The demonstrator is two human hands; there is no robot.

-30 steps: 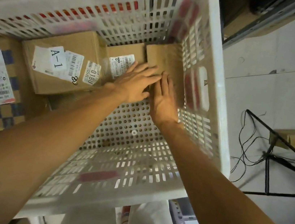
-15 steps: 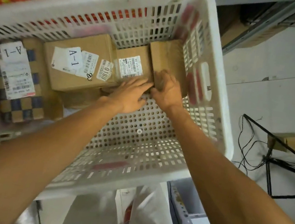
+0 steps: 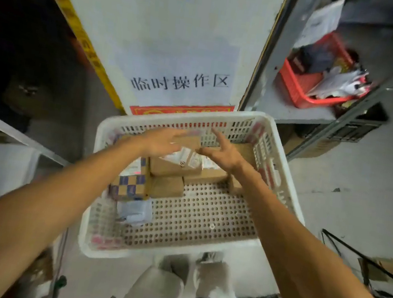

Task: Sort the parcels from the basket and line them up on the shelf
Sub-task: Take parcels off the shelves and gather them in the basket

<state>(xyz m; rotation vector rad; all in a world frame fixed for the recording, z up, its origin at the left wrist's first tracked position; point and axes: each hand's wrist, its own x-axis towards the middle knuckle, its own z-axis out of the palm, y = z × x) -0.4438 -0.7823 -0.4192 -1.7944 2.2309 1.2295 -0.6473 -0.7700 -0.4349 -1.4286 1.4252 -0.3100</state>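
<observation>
A white perforated basket [image 3: 282,193] stands on the floor in front of me. Above its far side I hold a small brown cardboard parcel [image 3: 189,140] between both hands. My left hand [image 3: 160,144] grips its left end and my right hand [image 3: 226,153] pinches its right end with thumb and forefinger. The picture is blurred there. Below the hands lie labelled cardboard parcels [image 3: 174,169], a blue-and-tan checked box [image 3: 132,186] and a grey bag [image 3: 134,212].
A metal shelf edge [image 3: 15,134] runs along the left. At the right, another shelf [image 3: 284,110] carries a red basket [image 3: 299,92] full of items. A black wire stand [image 3: 375,270] lies on the floor at the right. My feet are just behind the basket.
Both hands have come up out of the basket with the small parcel that stood against its right wall. The view has pulled back and tilted up to the wall sign.
</observation>
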